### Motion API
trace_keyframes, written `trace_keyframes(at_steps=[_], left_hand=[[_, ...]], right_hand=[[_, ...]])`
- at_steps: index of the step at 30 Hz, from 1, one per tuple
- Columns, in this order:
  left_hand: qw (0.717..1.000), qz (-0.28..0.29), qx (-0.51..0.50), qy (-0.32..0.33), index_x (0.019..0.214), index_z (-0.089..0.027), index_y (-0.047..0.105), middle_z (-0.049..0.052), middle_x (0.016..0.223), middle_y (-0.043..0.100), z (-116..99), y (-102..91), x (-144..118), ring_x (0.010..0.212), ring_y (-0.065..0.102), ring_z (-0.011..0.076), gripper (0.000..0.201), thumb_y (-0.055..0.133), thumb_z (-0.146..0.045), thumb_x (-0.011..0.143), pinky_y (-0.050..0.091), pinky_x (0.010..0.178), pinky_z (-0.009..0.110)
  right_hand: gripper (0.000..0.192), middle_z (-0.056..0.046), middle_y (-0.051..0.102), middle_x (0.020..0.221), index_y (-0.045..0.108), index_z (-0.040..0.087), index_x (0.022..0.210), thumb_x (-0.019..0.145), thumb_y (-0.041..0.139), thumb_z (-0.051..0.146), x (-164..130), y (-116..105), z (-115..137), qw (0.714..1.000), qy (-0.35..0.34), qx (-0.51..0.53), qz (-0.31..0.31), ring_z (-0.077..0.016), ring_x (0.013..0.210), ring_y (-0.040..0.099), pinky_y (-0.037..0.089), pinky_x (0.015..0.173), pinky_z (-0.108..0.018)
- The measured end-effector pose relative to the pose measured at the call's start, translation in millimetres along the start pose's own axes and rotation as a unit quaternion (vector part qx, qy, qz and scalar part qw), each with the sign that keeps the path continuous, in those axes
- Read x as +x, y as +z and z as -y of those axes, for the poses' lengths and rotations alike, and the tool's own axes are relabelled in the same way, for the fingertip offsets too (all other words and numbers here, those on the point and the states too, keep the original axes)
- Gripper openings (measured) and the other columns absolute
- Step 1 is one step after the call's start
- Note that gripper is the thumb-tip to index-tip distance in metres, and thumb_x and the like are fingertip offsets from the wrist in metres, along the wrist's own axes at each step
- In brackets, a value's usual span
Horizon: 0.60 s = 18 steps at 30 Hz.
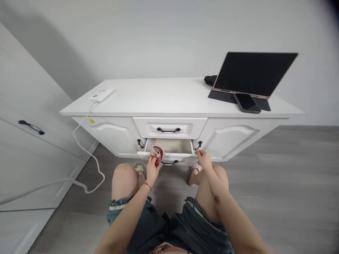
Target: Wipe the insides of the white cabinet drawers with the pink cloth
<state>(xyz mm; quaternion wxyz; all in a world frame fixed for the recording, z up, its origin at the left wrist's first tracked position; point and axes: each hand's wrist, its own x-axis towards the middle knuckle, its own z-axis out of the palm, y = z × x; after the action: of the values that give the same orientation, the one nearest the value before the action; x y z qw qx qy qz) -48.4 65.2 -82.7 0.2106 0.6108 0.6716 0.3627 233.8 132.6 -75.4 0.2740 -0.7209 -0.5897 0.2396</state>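
My left hand (153,171) is closed on a rolled-up red and whitish strip (157,152), perhaps a belt or a band of cloth; its exact kind is unclear. The roll is held over the left part of the front of a pulled-out white drawer (176,145). Inside, the drawer shows a pale bottom. At the drawer's right front corner, my right hand (203,158) has its fingers closed on the edge of the drawer front. A black handle (170,162) shows low on the front, between my hands.
Above the open drawer is a closed drawer (169,127), with cupboard doors either side. On the white cabinet top (156,95) stand a tablet (254,74), a phone (247,102), a dark bundle (210,80) and a white power strip (102,95). Its cable (95,162) hangs at left.
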Motion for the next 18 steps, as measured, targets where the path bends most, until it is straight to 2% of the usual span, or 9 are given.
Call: trace_keyframes(at_steps=[5, 10, 15, 18], left_hand=[[0.997, 0.035, 0.052, 0.040, 0.105, -0.020, 0.058, 0.011, 0.117, 0.056, -25.3, 33.0, 0.2, 0.108, 0.053, 0.0264, 0.034, 0.050, -0.008, 0.075, 0.041, 0.094, 0.037], [0.991, 0.063, 0.059, 0.103, 0.115, -0.020, 0.055, 0.011, 0.129, 0.050, -51.0, 61.4, -1.2, 0.124, 0.042, 0.0277, 0.044, 0.048, -0.004, 0.074, 0.039, 0.100, 0.039], [0.982, 0.109, 0.066, 0.139, 0.112, -0.019, 0.057, 0.012, 0.122, 0.053, -76.1, 92.1, -1.9, 0.124, 0.043, 0.0268, 0.041, 0.048, -0.003, 0.076, 0.036, 0.103, 0.042], [0.971, 0.139, 0.105, 0.166, 0.113, -0.019, 0.056, 0.011, 0.121, 0.055, -89.1, 111.1, -2.4, 0.122, 0.044, 0.0253, 0.039, 0.049, -0.004, 0.078, 0.037, 0.103, 0.041]], right_hand=[[0.048, -0.012, 0.070, 0.072, 0.070, 0.014, 0.078, 0.084, 0.033, 0.043, 4.4, 0.8, -8.3, 0.997, 0.059, 0.042, -0.032, -0.0242, 0.076, 0.064, 0.043, 0.069, -0.030], [0.054, -0.010, 0.066, 0.061, 0.069, 0.014, 0.072, 0.084, 0.029, 0.048, 11.5, 0.4, -18.6, 0.990, 0.083, 0.113, -0.016, -0.0215, 0.065, 0.063, 0.044, 0.062, -0.029], [0.059, -0.012, 0.071, 0.074, 0.068, 0.012, 0.081, 0.087, 0.023, 0.049, 12.8, -1.6, -21.5, 0.979, 0.088, 0.186, 0.009, -0.0180, 0.062, 0.063, 0.047, 0.058, -0.026], [0.059, -0.012, 0.071, 0.077, 0.067, 0.012, 0.080, 0.086, 0.024, 0.052, 11.7, -6.3, -20.5, 0.976, 0.093, 0.197, 0.020, -0.0183, 0.066, 0.064, 0.047, 0.060, -0.026]])
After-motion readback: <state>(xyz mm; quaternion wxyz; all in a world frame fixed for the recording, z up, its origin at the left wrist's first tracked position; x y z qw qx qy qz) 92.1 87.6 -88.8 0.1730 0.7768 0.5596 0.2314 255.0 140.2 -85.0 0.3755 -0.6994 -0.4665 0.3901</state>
